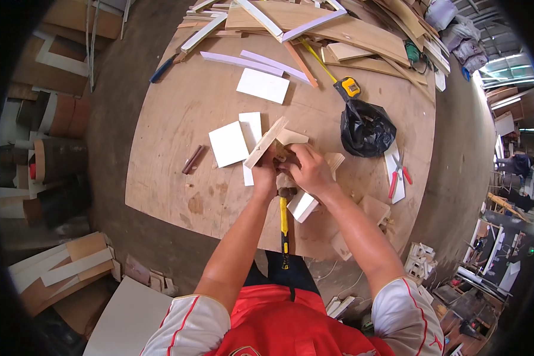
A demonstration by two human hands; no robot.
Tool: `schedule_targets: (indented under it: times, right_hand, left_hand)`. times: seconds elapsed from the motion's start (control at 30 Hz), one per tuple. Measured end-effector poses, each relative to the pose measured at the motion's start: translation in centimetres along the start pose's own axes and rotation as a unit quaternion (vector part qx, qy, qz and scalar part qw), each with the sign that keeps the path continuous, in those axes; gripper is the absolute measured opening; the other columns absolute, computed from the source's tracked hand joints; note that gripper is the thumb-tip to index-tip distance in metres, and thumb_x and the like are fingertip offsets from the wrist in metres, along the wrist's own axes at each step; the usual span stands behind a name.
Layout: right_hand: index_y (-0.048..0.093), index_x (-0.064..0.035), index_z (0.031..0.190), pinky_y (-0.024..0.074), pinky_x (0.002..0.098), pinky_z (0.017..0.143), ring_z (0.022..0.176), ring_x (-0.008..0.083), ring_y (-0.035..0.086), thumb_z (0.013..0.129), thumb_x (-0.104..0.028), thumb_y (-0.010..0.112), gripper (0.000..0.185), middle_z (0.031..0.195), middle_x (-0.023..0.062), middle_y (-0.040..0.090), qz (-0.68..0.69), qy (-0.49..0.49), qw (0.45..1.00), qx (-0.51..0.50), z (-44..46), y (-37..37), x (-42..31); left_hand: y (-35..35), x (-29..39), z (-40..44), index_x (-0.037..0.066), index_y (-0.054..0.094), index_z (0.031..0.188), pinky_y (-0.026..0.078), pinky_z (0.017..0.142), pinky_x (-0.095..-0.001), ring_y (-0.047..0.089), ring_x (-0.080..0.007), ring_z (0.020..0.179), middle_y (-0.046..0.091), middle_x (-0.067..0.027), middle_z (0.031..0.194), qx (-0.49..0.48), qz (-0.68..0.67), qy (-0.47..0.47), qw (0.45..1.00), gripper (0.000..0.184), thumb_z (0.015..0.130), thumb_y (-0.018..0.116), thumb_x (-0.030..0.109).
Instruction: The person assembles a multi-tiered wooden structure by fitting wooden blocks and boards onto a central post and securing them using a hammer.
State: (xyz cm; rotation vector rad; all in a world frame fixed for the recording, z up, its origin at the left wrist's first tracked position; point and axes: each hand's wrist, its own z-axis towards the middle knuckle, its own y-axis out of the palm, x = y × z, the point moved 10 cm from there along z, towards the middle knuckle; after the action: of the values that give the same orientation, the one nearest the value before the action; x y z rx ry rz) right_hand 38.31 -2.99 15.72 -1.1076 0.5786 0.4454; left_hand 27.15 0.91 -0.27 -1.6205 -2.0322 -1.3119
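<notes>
My left hand (265, 175) is closed around a pale wooden strip (267, 141), which tilts up to the right above the plywood table (166, 148). My right hand (312, 170) is right beside it, its fingers curled in toward the strip; what they pinch is hidden. Another light wood piece (293, 137) shows just behind the fingers. Below the hands lies a hammer (284, 222) with a yellow and black handle, its head close to my left wrist. A white-faced wood block (302, 206) rests under my right wrist.
White boards (228, 144) and a dark brown stick (194, 159) lie to the left. To the right are a black plastic bag (368, 129), a yellow tape measure (349, 88) and red-handled pliers (400, 177). Wood strips pile up at the far edge (314, 26).
</notes>
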Motion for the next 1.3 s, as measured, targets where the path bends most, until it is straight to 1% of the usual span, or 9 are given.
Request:
schedule_targets:
  times: [0.17,0.3,0.4,0.6,0.7,1.03,1.13,1.27,1.3]
  right_hand:
    - [0.065,-0.0025,0.101,0.0520,0.0392,0.064,0.071,0.0279,0.064,0.079,-0.013,0.085,0.032,0.085,0.0099,0.065,0.019,0.047,0.991,0.122,-2.5,-7.2,-3.9]
    - [0.062,-0.0043,0.089,0.0521,0.0441,0.064,0.070,0.0338,0.064,0.078,-0.028,0.087,0.036,0.083,0.0113,0.065,0.017,0.000,0.999,0.042,-15.5,-4.2,-8.1]
    - [0.061,-0.0024,0.100,0.0535,0.0513,0.067,0.075,0.0420,0.067,0.086,-0.037,0.078,0.041,0.085,0.0171,0.067,-0.046,0.300,0.946,-0.114,-22.0,2.6,-4.7]
    - [0.052,-0.0003,0.125,0.0547,0.0549,0.077,0.088,0.0459,0.069,0.091,-0.027,0.069,0.046,0.091,0.0264,0.068,-0.083,0.460,0.864,-0.189,-27.9,8.3,-1.6]
    - [0.052,-0.0002,0.125,0.0537,0.0560,0.081,0.094,0.0487,0.067,0.093,-0.025,0.065,0.043,0.099,0.0284,0.068,-0.053,0.517,0.849,-0.093,-28.7,5.6,-2.2]
    - [0.060,0.0018,0.111,0.0493,0.0386,0.063,0.069,0.0308,0.066,0.098,-0.018,0.066,0.025,0.078,0.0177,0.064,0.157,0.479,0.863,0.033,-24.2,-2.4,-12.4]
    - [0.062,0.0011,0.111,0.0477,0.0364,0.059,0.064,0.0280,0.063,0.099,-0.015,0.064,0.020,0.073,0.0146,0.062,0.143,0.444,0.883,0.060,-21.6,-4.8,-12.4]
    - [0.061,0.0038,0.128,0.0528,0.0419,0.067,0.077,0.0359,0.069,0.100,-0.013,0.062,0.033,0.089,0.0209,0.069,-0.030,0.343,0.927,0.152,-17.2,-8.8,-12.9]
    - [0.056,0.0057,0.137,0.0553,0.0438,0.076,0.092,0.0402,0.071,0.101,-0.013,0.062,0.041,0.109,0.0264,0.070,-0.018,0.356,0.926,0.123,-16.4,-8.8,-12.7]
  left_hand:
    - [0.3,1.1,-0.8,0.011,0.061,0.119,0.056,0.067,-0.0357,0.063,-0.0150,0.085,0.061,-0.0016,0.102,0.054,0.030,0.012,0.998,0.035,0.101,0.065,0.040]
    - [0.1,0.8,-0.7,0.013,0.058,0.123,0.057,0.069,-0.0367,0.064,-0.0157,0.088,0.059,-0.0009,0.103,0.044,0.058,0.001,0.997,0.037,0.101,0.064,0.042]
    - [0.7,1.1,-0.8,0.012,0.057,0.124,0.059,0.071,-0.0381,0.065,-0.0165,0.089,0.060,-0.0022,0.107,0.043,0.044,0.012,0.998,0.039,0.100,0.066,0.041]
    - [1.7,1.4,-0.5,0.009,0.055,0.126,0.062,0.077,-0.0413,0.065,-0.0198,0.099,0.060,-0.0055,0.114,0.027,0.029,0.006,0.999,0.043,0.099,0.069,0.040]
    - [2.4,1.9,-1.0,0.008,0.055,0.127,0.062,0.078,-0.0414,0.064,-0.0209,0.102,0.059,-0.0062,0.117,0.019,0.027,0.000,0.999,0.045,0.099,0.069,0.040]
    - [5.2,3.3,-2.3,0.013,0.042,0.142,0.060,0.088,-0.0418,0.060,-0.0229,0.113,0.053,-0.0080,0.129,-0.050,0.078,-0.013,0.996,0.053,0.102,0.062,0.043]
    - [5.4,3.6,-2.8,0.009,0.057,0.134,0.054,0.087,-0.0376,0.058,-0.0190,0.108,0.060,-0.0047,0.117,-0.032,0.050,-0.012,0.998,0.046,0.101,0.068,0.039]
    - [5.4,3.6,-2.0,0.004,0.057,0.135,0.050,0.092,-0.0326,0.058,-0.0173,0.108,0.062,-0.0052,0.121,-0.029,0.083,0.037,0.995,0.045,0.102,0.068,0.033]
    - [5.8,4.1,-2.8,0.003,0.057,0.135,0.049,0.093,-0.0318,0.058,-0.0169,0.109,0.063,-0.0054,0.123,-0.019,0.076,0.020,0.997,0.045,0.102,0.068,0.031]
